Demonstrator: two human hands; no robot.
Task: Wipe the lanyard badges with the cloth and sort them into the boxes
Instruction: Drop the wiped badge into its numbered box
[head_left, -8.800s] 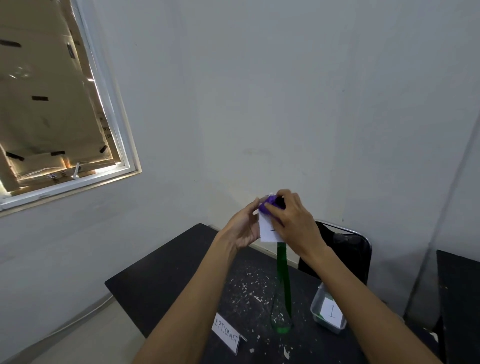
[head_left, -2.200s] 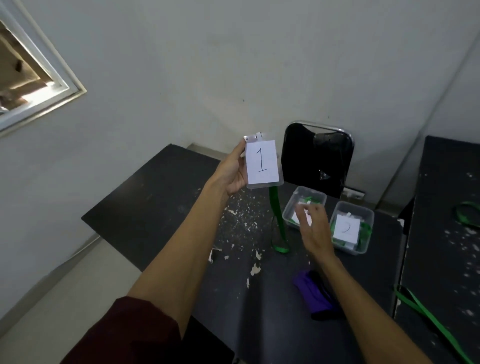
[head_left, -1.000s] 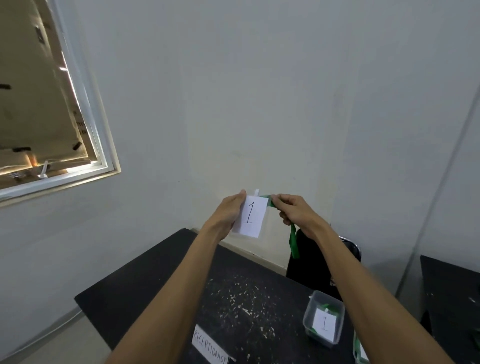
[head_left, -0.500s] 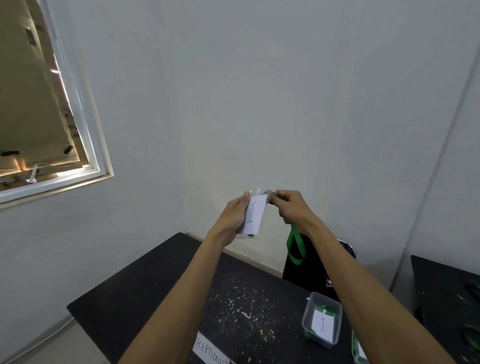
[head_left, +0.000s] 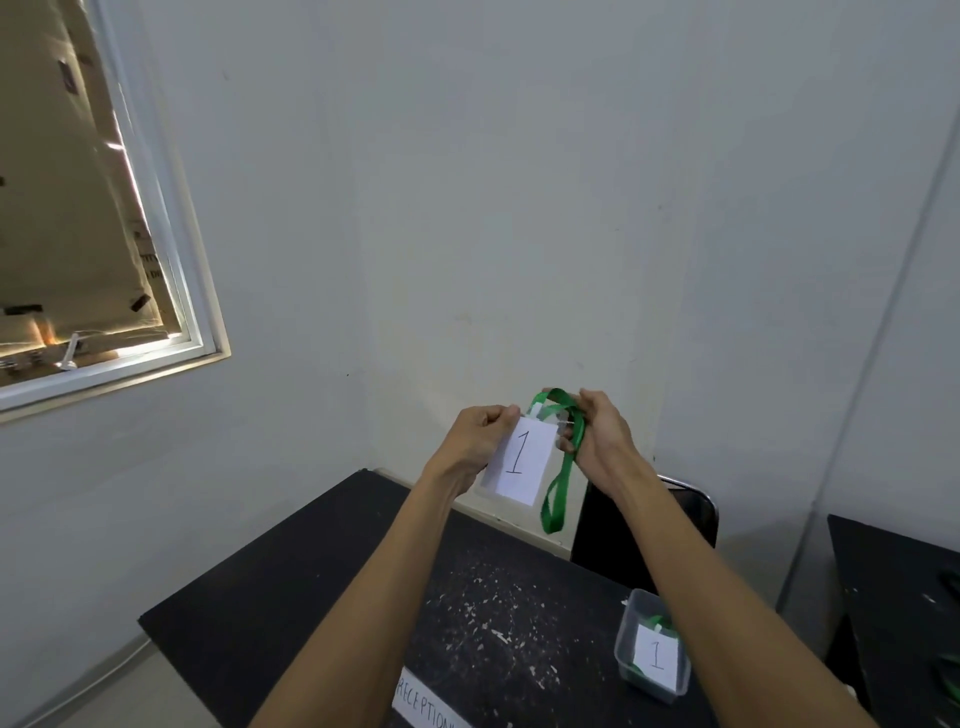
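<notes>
Gathered higher than before, the green lanyard (head_left: 562, 480) is gripped by the right hand (head_left: 600, 439), the badge (head_left: 519, 460) pinched by the left hand (head_left: 478, 434); loops should be kept compact.

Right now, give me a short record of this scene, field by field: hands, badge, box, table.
left hand: pinches the badge's upper left corner
right hand: fingers curled round the green strap near the badge's top
badge: held up in the air, card marked 1 facing the camera
green strap: loops above the badge, the rest hangs down
box marked 1: clear, on the table, something green inside
table: black, flecked with pale chips
cloth: not in view
</notes>
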